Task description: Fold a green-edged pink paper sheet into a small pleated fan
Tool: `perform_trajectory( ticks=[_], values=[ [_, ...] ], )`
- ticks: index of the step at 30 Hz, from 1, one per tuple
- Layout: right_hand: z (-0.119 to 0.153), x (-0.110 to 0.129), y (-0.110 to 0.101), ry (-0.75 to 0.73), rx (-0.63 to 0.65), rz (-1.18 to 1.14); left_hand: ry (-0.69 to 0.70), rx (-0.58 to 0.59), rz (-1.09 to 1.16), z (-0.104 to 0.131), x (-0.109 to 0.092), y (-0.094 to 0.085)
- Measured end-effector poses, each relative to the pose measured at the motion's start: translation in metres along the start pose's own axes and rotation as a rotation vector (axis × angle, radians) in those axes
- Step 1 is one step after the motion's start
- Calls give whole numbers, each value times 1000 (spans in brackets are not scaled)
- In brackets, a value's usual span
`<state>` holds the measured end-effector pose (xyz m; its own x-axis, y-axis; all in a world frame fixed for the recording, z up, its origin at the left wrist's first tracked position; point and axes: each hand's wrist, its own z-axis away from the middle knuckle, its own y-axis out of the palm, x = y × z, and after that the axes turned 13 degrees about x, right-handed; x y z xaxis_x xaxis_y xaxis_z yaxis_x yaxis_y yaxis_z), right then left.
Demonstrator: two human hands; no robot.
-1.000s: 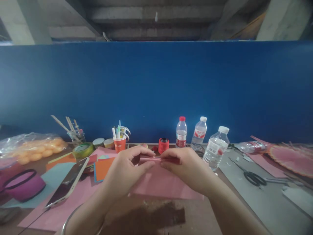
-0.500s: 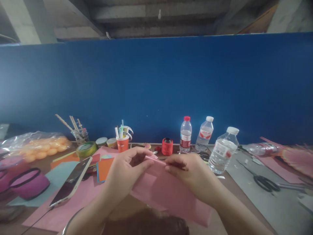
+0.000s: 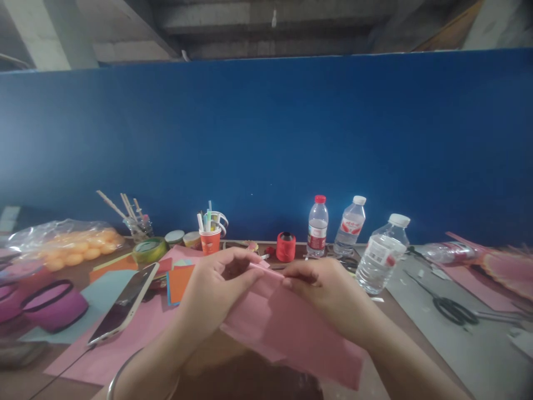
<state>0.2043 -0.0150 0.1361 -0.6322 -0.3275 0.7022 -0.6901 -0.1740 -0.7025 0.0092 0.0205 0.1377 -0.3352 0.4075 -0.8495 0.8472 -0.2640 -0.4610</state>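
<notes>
A sheet of pink paper (image 3: 291, 328) hangs from both hands above the table, its top edge folded into a narrow strip. My left hand (image 3: 225, 283) pinches the left end of that strip between thumb and fingers. My right hand (image 3: 318, 289) grips the same edge a little further right, and its thumb presses on the fold. The lower part of the sheet slants down to the right, with its far corner near my right forearm. Some fingertips are hidden behind the paper.
Behind the hands stand a red paper cup (image 3: 209, 241) with pens, a red thread spool (image 3: 286, 247) and water bottles (image 3: 381, 258). To the left lie a phone (image 3: 125, 305), purple bands (image 3: 54, 305) and a bag of orange balls (image 3: 79, 247). Scissors (image 3: 453, 308) rest at right.
Both hands keep their grip on the pink paper's folded edge. The sheet's lower right corner has swung slightly right and down. The whole view has shifted a little.
</notes>
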Motion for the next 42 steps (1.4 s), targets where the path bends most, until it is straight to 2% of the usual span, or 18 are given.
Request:
perform_trajectory(
  ticks=[10, 14, 19, 24, 28, 30, 33, 36, 42],
  values=[
    [-1, -1, -2, -46, 39, -14, -71, 35, 61, -3, 7, -2],
    [-1, -4, -2, -85, 61, -3, -69, 7, -6, -4, 3, -2],
    [-1, -8, -5, -65, 85, -11, -35, -20, -33, -7, 3, -9],
    [-3, -8, -8, -62, 3, -31, 72, 29, -36, -7, 5, -16],
    [-4, -9, -8, -46, -35, -122, 1, 118, -248, -8, 4, -24],
    [-6, -11, -8, -36, -58, -199, -14, 172, -275, -10, 7, -28],
    [-10, -15, -9, -17, -107, -302, -54, 234, -201, -14, 15, -34],
    [-15, -21, -9, 10, -103, -391, -122, 255, -92, -18, 21, -38],
    [-19, -27, -9, 90, -121, -449, -194, 282, -37, -19, 18, -42]
  ],
)
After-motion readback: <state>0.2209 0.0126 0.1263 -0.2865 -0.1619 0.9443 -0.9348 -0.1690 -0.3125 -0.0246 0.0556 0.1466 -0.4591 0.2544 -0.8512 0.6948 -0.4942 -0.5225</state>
